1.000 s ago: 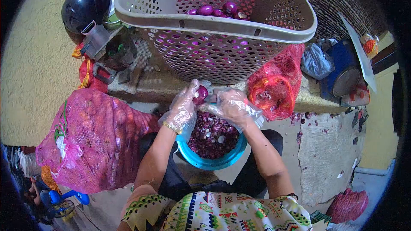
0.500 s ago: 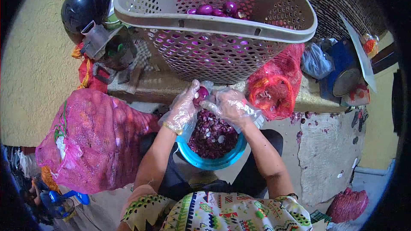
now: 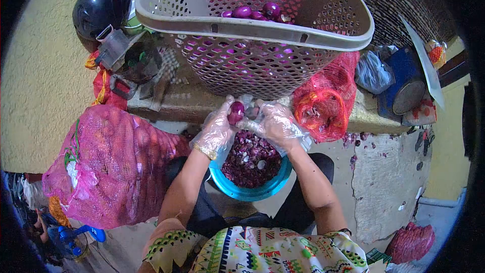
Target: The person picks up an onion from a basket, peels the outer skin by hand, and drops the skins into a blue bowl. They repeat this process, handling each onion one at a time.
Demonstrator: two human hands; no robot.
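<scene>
A shiny purple-red onion (image 3: 236, 114) sits in my left hand (image 3: 216, 130), held between thumb and fingers. Clear plastic gloves cover both hands. Close beside the onion, my right hand (image 3: 279, 125) has its fingers curled; a small greyish piece shows at its fingertips, too blurred to name. Below both hands stands a turquoise basin (image 3: 245, 193), holding dark purple onion skins (image 3: 250, 159) with a few pale bits among them.
A large beige perforated basket (image 3: 257, 30) with peeled onions (image 3: 242, 12) stands on a ledge ahead. At left bulges a full pink mesh sack (image 3: 121, 167). A red mesh bag (image 3: 321, 114) lies right of the basket. A black helmet (image 3: 93, 12) rests at upper left.
The onion has turned in my left hand and shows more of its smooth purple side. My right hand has drawn slightly away from it.
</scene>
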